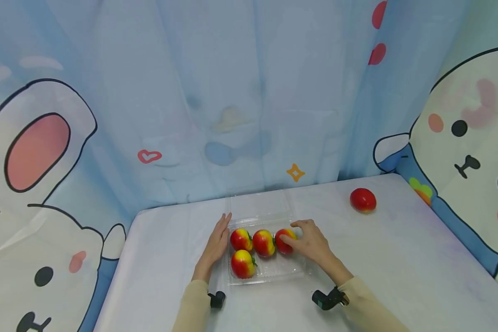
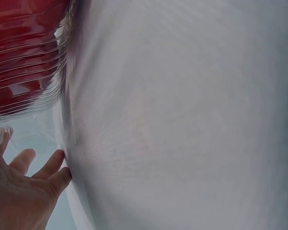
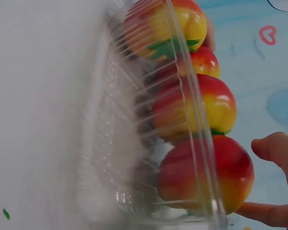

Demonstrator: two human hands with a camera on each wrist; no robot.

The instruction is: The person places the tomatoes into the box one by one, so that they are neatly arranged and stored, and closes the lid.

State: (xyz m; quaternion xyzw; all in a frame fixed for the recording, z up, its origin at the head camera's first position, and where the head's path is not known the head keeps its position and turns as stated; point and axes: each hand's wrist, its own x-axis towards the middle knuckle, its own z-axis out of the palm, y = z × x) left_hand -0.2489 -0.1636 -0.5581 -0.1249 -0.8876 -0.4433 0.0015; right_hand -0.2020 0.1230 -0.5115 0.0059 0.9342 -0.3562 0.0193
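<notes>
A clear plastic tray [image 1: 269, 276] on the white table holds several red-and-yellow fruits, three in the back row and one [image 1: 242, 263] in front. My right hand [image 1: 291, 234] grips the back-right fruit [image 1: 283, 246] between thumb and fingers. The right wrist view shows that fruit [image 3: 206, 172] inside the ridged tray wall [image 3: 115, 158], with the right hand [image 3: 273, 182] around it. My left hand [image 1: 220, 235] lies flat with straight fingers against the tray's left side. In the left wrist view, the left hand [image 2: 19, 191] sits below the ribbed tray wall [image 2: 29, 72].
Another red fruit [image 1: 363, 200] lies loose at the table's far right. The tray's clear lid [image 1: 259, 205] lies open behind it. A cartoon-printed curtain [image 1: 232, 92] closes off the back and both sides of the table.
</notes>
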